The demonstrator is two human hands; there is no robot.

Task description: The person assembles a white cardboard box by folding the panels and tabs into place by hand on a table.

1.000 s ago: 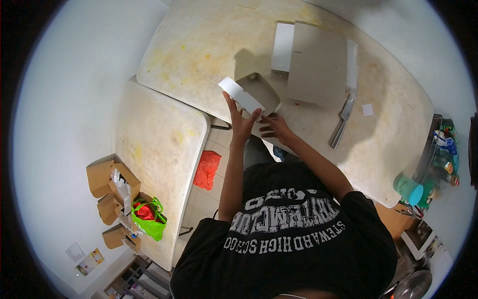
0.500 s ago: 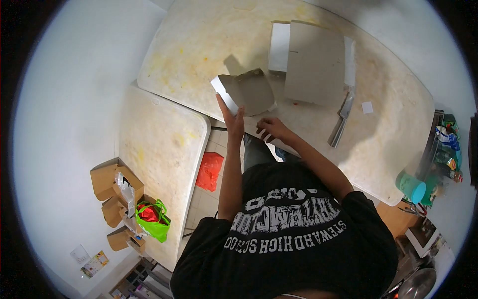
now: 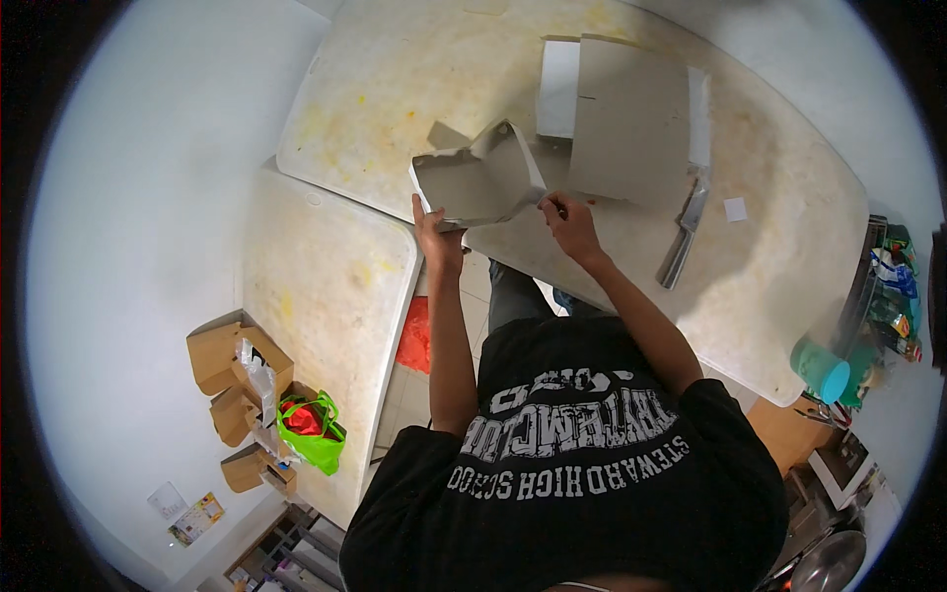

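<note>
Left hand (image 3: 439, 240): raised above the near edge of the table, fingers closed on the lower left corner of the cardboard sheet.
Right hand (image 3: 570, 221): at about 3 o'clock from the left hand, fingertips pinched on the sheet's lower right edge.
Cardboard sheet (image 3: 480, 182): grey, bent into a shallow trough, held up between both hands over the table (its left end thick and pale, its right flap curling upward); it casts a shadow on the tabletop at 11 o'clock.
Large table (image 3: 395, 89): pale, stained yellow, spreading across the top of the view.
Flat cardboard stack (image 3: 631, 123): lying on the table at 1 o'clock from the hands, a grey sheet over white ones.
Metal tool (image 3: 686, 232): long and grey, on the table at 3 o'clock from the right hand, near the stack.
Small white square (image 3: 735, 209): just beyond the tool, at 3 o'clock.
Second table (image 3: 326, 306): at 8 o'clock from the hands, butted against the large one.
Green bag (image 3: 314, 434): on the floor at 7 o'clock, beside brown boxes (image 3: 222, 360).
Teal cup (image 3: 821, 371): at 4 o'clock, off the table's far right edge.
</note>
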